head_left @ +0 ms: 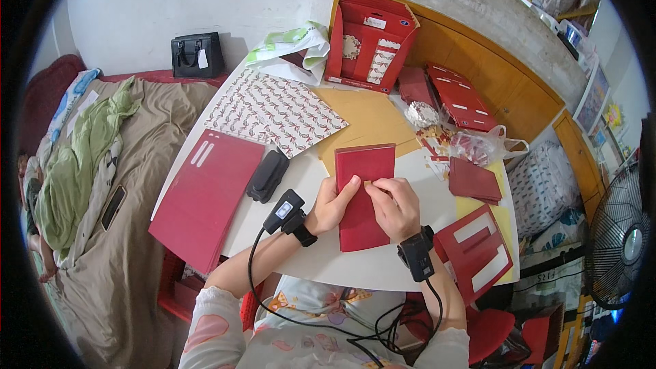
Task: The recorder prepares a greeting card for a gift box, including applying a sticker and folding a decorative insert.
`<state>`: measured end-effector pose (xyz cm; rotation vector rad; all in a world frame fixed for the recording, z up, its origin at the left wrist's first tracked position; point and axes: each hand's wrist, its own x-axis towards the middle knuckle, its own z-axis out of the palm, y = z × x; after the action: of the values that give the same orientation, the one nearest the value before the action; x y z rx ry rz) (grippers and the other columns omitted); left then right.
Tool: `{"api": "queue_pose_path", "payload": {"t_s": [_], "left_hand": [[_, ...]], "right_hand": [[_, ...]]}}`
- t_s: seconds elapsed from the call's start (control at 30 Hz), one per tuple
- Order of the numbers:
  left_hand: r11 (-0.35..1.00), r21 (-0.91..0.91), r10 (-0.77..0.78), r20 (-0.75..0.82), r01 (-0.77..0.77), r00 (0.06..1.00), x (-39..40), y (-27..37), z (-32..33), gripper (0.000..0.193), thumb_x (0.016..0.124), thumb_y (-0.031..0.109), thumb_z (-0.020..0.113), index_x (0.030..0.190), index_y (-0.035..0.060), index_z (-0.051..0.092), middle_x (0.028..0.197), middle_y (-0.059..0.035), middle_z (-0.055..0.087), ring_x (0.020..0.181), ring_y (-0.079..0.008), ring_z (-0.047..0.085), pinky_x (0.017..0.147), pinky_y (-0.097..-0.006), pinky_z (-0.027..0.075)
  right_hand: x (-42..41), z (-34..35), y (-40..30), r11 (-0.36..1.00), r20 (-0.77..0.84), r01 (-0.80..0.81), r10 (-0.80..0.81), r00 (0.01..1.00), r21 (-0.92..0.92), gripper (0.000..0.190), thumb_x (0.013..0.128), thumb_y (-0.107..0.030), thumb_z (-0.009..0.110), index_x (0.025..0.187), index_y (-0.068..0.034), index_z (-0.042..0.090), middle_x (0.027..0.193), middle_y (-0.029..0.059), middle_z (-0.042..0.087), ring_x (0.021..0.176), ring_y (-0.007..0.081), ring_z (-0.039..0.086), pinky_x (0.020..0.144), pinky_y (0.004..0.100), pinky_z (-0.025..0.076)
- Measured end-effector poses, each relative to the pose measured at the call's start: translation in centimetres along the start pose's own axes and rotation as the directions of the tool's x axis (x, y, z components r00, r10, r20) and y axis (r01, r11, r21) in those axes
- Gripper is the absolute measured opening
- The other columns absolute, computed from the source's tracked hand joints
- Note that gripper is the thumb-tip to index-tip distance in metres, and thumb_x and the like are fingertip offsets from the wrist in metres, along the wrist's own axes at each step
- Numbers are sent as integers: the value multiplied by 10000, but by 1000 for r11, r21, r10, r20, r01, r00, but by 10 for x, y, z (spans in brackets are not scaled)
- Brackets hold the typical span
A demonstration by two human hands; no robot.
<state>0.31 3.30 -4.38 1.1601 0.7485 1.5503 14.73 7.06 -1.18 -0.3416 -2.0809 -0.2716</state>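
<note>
My left hand (330,205) holds the left edge of a narrow red card folder (365,230), its thumb lying on the front face. The folder stands out over the white table (307,261) in front of me. On the folder's right side, the thumb and forefinger of my right hand (394,204) pinch a small tan piece (367,184) against or just above its surface. Whether that piece is stuck down cannot be told. Behind the folder lie tan paper sheets (359,107).
Large red card sheets (210,189) and a black case (267,176) lie at the left, patterned sheets (271,107) beyond. A red display box (369,41) stands at the back. Rightward are small dark red cards (474,180), a plastic bag (476,146) and a red card with cutouts (476,251).
</note>
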Motion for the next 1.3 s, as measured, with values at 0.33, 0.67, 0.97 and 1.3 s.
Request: {"api": "queue_pose_path", "payload": {"t_s": [0.33,0.67,0.97,1.3], "left_hand": [[995,-94,-49,-88,41,995,12,-6,-5,313,928,269,434,1024,-13,530,923,-44,583,805,-83,540,702,-246,451],[988,-129,-105,-141,86,984,15,-2,-8,319,922,291,444,1020,1,533,897,-41,587,756,-76,551,658,-224,449],[988,-117,-116,-134,101,984,17,-4,-10,320,917,301,452,1012,5,530,886,-40,585,741,-78,553,656,-230,451],[991,48,-104,-303,124,947,32,0,-37,350,893,310,489,984,-19,565,855,-54,603,727,-88,553,625,-235,438]], "right_hand": [[5,-20,-7,997,156,-57,64,986,-53,247,679,-28,635,926,-27,623,897,54,538,768,214,551,662,330,460],[-66,-93,-4,586,448,-286,786,426,-758,357,789,-328,562,850,23,555,843,159,558,721,300,586,575,376,488],[-115,-88,30,425,257,-218,805,535,-879,515,775,-341,585,1059,81,506,1072,274,504,788,319,582,599,346,512],[-96,-79,88,179,35,-299,902,430,-937,437,732,-410,622,847,10,583,837,173,585,743,269,597,572,338,498]]}}
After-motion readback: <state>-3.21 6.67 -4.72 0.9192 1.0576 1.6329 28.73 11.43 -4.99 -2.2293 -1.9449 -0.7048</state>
